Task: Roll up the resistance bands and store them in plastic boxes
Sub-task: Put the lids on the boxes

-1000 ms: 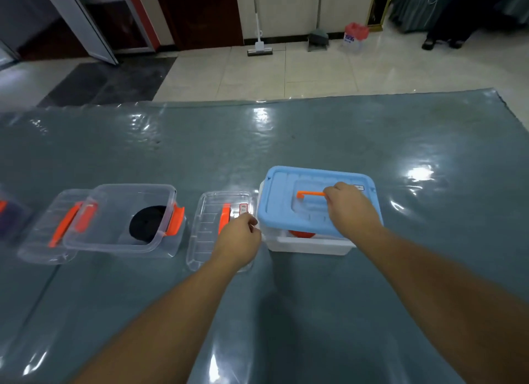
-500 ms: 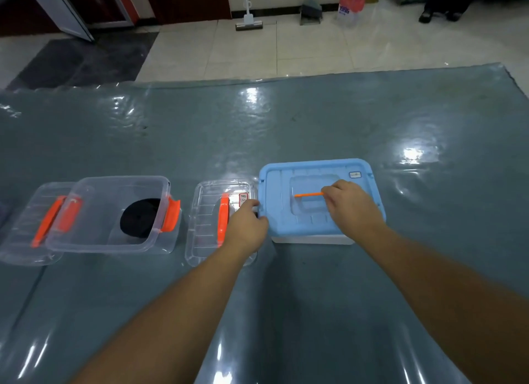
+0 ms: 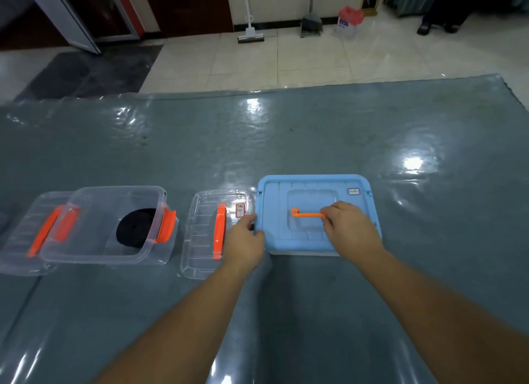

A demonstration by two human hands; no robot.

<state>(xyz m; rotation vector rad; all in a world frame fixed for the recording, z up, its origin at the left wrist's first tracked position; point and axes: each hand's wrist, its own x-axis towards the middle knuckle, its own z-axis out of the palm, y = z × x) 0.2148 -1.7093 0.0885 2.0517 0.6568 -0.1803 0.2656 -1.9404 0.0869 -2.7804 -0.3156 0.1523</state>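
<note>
A rolled black resistance band lies coiled on the floor of the open clear plastic box with orange side latches, to my left; I judge that one stored but not yet covered. Straight ahead, the pale blue plastic lid sits flat on its white box, of which only a thin strip of the near edge shows. What is inside I cannot tell.

My left hand curls round the lid's left edge, thumb on top and fingers hooked over the rim, which I take to be a steadying or pressing grip so the lid seats evenly. My right hand pinches the right end of the thin orange handle lying in the lid's recess, probably to lay it down or lift it; I cannot say which.

Between my left hand and the clear box lies a loose clear lid with an orange handle, flat on the table, handy for covering the open box. It carries a small red-bordered label with handwriting too small to read. Another clear lid sits at the far left, partly under the open box. The blue lid bears a small badge near its far right corner, also illegible.

Everything rests on a grey table under a glossy transparent sheet. On the tiled floor beyond stands a clear container with a red top printed "1996".
</note>
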